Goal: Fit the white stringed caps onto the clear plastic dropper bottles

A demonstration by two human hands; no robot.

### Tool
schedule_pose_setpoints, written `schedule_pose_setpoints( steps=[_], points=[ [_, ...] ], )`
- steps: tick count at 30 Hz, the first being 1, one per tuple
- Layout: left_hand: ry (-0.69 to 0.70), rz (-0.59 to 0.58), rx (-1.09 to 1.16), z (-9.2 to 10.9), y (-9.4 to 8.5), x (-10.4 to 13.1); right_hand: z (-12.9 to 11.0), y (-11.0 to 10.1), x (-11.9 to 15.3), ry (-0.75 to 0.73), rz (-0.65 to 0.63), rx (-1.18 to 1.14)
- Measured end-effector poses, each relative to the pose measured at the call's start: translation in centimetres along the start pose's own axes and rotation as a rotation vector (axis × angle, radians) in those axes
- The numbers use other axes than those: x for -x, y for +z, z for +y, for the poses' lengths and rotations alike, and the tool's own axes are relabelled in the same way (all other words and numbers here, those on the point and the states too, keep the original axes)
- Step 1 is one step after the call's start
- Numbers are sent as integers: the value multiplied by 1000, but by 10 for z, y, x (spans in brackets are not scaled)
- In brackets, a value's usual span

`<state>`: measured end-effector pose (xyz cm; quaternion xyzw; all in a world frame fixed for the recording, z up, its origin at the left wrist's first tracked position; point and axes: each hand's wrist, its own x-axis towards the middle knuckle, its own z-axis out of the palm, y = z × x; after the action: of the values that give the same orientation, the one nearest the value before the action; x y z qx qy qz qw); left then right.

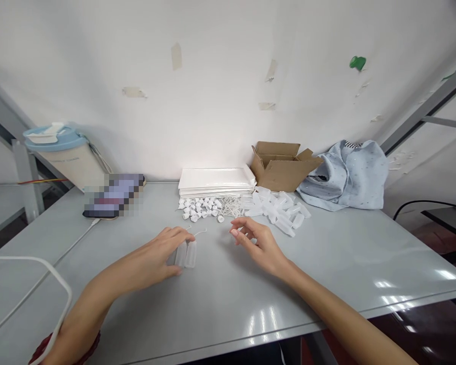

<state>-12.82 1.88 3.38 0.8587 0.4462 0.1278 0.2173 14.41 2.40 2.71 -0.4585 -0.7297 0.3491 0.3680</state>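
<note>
My left hand [167, 251] rests over two small translucent plastic bottles [190, 255] lying side by side on the grey table. Its fingers are at their upper ends and its thumb is near the lower end of the left one, partly hiding it. Thin white hooked sticks [200, 232] protrude from the bottles' upper ends. My right hand [257, 242] hovers above the table with bent fingers, thumb and forefinger slightly apart, and nothing visible between them. Beyond it lie white caps [202, 207], a heap of thin white sticks [231, 207] and a pile of similar translucent bottles [271, 205].
A stack of flat white packs [215, 178] stands by the wall beside an open cardboard box [285, 172]. Light blue cloth [345, 177] lies at right. A phone [114, 196] with a white cable [74, 241] and a blue-lidded tumbler [70, 157] are at left.
</note>
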Motion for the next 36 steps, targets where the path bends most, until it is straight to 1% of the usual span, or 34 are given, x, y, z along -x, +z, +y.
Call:
schedule_pose_setpoints(
  steps=[11, 18, 21, 25, 36],
  points=[
    [-36, -28, -9, 2, 2, -1, -2, -1, 0, 15, -4, -1],
    [-164, -147, 39, 10, 0, -5, -3, -1, -1, 20, -5, 5],
    [-171, -174, 39, 14, -1, -8, -2, -2, -2, 20, -2, 8],
    [-137, -162, 23, 13, 1, -8, -2, -2, -1, 16, 4, 6],
    [-105, -120, -7, 8, 5, -9, -2, -2, -2, 4, 7, 17]
  ],
)
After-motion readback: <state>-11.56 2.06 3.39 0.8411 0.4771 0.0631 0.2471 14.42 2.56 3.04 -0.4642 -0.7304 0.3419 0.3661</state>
